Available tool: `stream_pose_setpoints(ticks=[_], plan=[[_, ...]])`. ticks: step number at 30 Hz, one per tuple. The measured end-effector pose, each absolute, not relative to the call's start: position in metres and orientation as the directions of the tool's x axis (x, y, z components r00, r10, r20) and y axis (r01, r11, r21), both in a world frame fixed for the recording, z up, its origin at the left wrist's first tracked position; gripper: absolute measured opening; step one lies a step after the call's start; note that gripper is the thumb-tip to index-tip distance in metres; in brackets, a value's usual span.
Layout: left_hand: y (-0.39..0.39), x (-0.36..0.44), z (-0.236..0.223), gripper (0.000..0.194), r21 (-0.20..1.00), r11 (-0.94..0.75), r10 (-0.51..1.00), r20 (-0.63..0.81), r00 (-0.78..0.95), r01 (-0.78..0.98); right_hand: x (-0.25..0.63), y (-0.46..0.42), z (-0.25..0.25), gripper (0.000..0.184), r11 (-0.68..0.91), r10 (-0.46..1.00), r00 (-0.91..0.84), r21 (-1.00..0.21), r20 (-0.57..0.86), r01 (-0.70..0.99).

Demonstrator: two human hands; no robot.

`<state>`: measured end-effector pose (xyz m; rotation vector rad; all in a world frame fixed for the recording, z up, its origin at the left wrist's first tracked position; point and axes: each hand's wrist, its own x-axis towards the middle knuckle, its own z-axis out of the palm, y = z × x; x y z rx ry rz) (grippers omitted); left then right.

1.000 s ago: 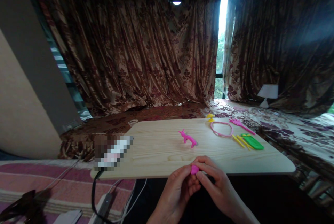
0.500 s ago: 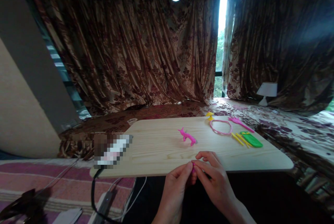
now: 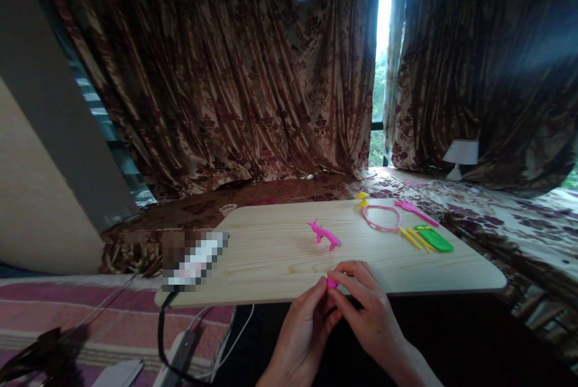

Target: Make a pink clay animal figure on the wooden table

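Note:
A small lump of pink modelling clay is pinched between my two hands over the table's near edge. My left hand grips it with thumb and fingers from the left. From the right, my right hand closes its fingertips on the same lump, hiding part of it. Just beyond my hands a pink four-legged clay figure stands on the light wooden table, its head toward the left.
On the table's right side lie a pink twisted ring, a pink hand-shaped piece, yellow sticks and a green slab. A yellow piece stands at the far edge. A blurred-out device with a black cable occupies the left.
More of the pink clay shows between my fingertips. My right fingers have shifted slightly left and over its top. The clay pieces on the table keep their places.

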<state>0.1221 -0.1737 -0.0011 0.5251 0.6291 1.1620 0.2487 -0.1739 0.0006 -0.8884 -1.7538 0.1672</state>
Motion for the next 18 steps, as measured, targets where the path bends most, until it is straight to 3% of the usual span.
stream_pose_setpoints(ticks=[8, 15, 18], plan=[[-0.1707, 0.1199, -0.0097, 0.015, 0.722, 0.289, 0.955, -0.169, 0.244, -0.629, 0.25, -0.1717, -0.0023, 0.019, 0.733, 0.581, -0.063, -0.488, 0.812, 0.473], [-0.1703, 0.1223, -0.0028, 0.02, 0.792, 0.146, 0.987, -0.079, 0.139, -0.592, 0.242, -0.1662, -0.0061, 0.013, 0.676, 0.641, 0.038, -0.587, 0.767, 0.446], [-0.1715, 0.1207, -0.0024, 0.018, 0.776, 0.164, 0.984, -0.086, 0.156, -0.609, 0.2416, -0.1703, -0.0008, 0.013, 0.668, 0.662, 0.013, -0.599, 0.749, 0.441]])
